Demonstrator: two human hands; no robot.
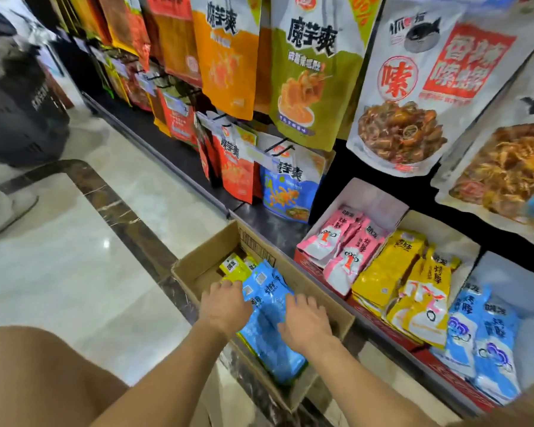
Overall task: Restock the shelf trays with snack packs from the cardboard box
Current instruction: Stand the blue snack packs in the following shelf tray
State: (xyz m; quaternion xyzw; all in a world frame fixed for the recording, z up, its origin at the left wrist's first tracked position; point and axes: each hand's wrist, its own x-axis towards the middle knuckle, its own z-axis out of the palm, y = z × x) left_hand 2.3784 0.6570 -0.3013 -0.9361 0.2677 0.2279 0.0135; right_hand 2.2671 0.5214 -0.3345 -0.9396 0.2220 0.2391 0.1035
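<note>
Floor point(74, 257): pale glossy tile, out to the left of both hands.
Cardboard box point(195, 272): open-topped and directly under both hands. It stands on the floor against the shelf foot, its long side running away from the person.
Yellow packs point(236, 266): a few lie at the far end of the box, just beyond the left hand's fingertips.
Left hand point(225, 306): palm down, fingers straight and slightly spread, resting on the left edge of the blue stack. It grips nothing.
Blue packs point(269, 303): a stack lying flat in the box, beneath and between the two hands. Its long axis runs away from the person, roughly in line with the forearms, and both hands touch it, neither one nearer.
Right hand point(305, 322): palm down, fingers fanned wide over the right side of the stack, holding nothing.
Coming move: probably closing both hands on the stack's long edges, then lifting it up and to the right.
Pink tray point(373, 195): on the shelf, beyond and right of the right hand. It holds pink packs point(342, 241), and its back wall is bare.
Yellow tray point(444, 238): further right, with overlapping yellow-bagged packs point(398, 272) filling most of it.
Blue tray point(512, 282): furthest right, on the right hand's side. Its packs point(481, 334) match those in the box, and it looks the likely destination.
Hanging bags point(305, 72): large pouches on hooks, above and beyond both hands.
</note>
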